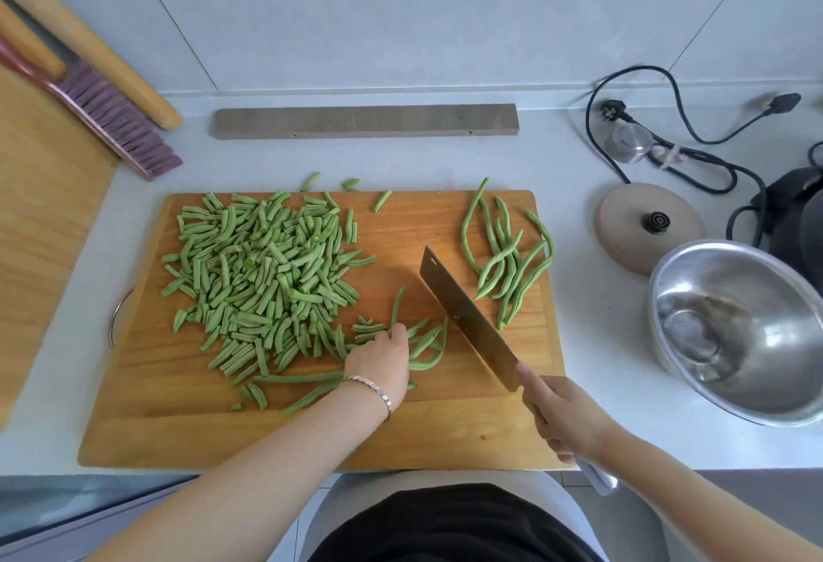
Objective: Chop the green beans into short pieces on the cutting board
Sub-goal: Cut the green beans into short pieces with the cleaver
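Observation:
A wooden cutting board [445,419] lies on the white counter. A big heap of short cut bean pieces [262,272] covers its left half. Several whole long green beans [507,258] lie at its right side. My left hand [378,361] rests on a small bunch of long beans [427,345] near the board's middle, fingers curled over them. My right hand [561,414] grips the handle of a cleaver [467,316], whose blade slants just right of that bunch, tip pointing away from me.
A steel bowl [748,330] stands at the right, behind it a clay lid [645,223], black cords [686,147] and a dark appliance [797,214]. A grey bar [365,120] lies behind the board. A brush [111,116], a rolling pin and another wooden board [40,205] sit at the left.

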Demonstrator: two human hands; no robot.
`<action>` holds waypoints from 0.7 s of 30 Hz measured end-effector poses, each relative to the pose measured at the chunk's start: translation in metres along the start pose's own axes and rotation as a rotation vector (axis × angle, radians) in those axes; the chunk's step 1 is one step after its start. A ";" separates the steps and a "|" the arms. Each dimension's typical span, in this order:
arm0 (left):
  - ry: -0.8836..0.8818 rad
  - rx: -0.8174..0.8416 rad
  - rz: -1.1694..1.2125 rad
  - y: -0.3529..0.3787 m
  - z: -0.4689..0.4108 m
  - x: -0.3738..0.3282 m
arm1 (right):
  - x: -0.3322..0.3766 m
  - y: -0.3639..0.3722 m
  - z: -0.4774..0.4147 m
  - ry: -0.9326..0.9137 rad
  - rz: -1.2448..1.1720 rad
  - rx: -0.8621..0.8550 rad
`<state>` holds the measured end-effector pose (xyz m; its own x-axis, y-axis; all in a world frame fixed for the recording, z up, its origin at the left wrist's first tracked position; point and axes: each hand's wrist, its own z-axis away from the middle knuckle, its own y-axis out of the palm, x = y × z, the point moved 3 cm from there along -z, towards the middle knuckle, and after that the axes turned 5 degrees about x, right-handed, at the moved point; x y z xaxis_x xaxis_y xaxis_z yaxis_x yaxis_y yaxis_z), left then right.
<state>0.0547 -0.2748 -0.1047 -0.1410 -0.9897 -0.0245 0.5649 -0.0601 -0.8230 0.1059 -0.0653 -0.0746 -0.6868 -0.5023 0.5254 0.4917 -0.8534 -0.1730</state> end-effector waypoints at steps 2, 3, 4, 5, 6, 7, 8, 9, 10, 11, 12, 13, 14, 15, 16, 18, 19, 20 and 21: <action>0.026 -0.022 -0.010 -0.003 -0.002 -0.006 | 0.003 -0.001 -0.003 0.005 0.019 0.007; 0.047 -0.034 -0.024 -0.005 -0.004 -0.009 | 0.005 -0.001 -0.004 0.003 0.026 0.011; 0.067 -0.046 -0.038 -0.006 -0.007 -0.013 | 0.005 -0.002 -0.005 0.003 0.026 0.015; 0.080 -0.059 -0.042 -0.008 -0.010 -0.016 | 0.006 -0.003 -0.005 0.004 0.024 0.019; 0.083 -0.071 -0.037 -0.010 -0.013 -0.020 | 0.007 -0.003 -0.006 0.007 0.025 0.023; 0.081 -0.078 -0.030 -0.012 -0.015 -0.023 | 0.007 -0.004 -0.006 0.009 0.031 0.026; 0.078 -0.077 -0.024 -0.014 -0.018 -0.026 | 0.007 -0.004 -0.006 0.011 0.037 0.028; 0.072 -0.069 -0.008 -0.014 -0.019 -0.028 | 0.007 -0.005 -0.006 0.011 0.043 0.030; 0.066 -0.056 0.017 -0.014 -0.022 -0.030 | 0.007 -0.005 -0.006 0.012 0.046 0.030; 0.058 -0.041 0.052 -0.014 -0.023 -0.031 | 0.007 -0.006 -0.006 0.012 0.046 0.028; 0.051 -0.027 0.090 -0.013 -0.023 -0.031 | 0.006 -0.006 -0.006 0.011 0.047 0.025; 0.051 -0.016 0.121 -0.013 -0.022 -0.030 | 0.006 -0.007 -0.006 0.010 0.049 0.019; 0.054 -0.011 0.130 -0.013 -0.019 -0.028 | 0.006 -0.007 -0.006 0.010 0.053 0.014; 0.058 -0.021 0.113 -0.014 -0.017 -0.025 | 0.006 -0.008 -0.006 0.009 0.055 0.010; 0.061 -0.041 0.074 -0.015 -0.014 -0.020 | 0.006 -0.008 -0.006 0.009 0.053 0.009; 0.060 -0.059 0.004 -0.014 -0.005 -0.010 | 0.006 -0.009 -0.006 0.011 0.046 0.011; 0.052 -0.064 -0.025 -0.013 -0.001 -0.006 | 0.006 -0.009 -0.006 0.011 0.043 0.015; 0.059 -0.080 -0.070 -0.010 0.002 -0.003 | 0.006 -0.010 -0.005 0.007 0.039 0.015; 0.065 -0.112 -0.119 -0.005 0.005 0.000 | 0.007 -0.009 -0.004 0.000 0.033 0.019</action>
<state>0.0562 -0.2753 -0.0974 -0.2561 -0.9657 0.0428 0.4478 -0.1578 -0.8801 0.0944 -0.0617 -0.0722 -0.6701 -0.5303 0.5193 0.5243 -0.8335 -0.1747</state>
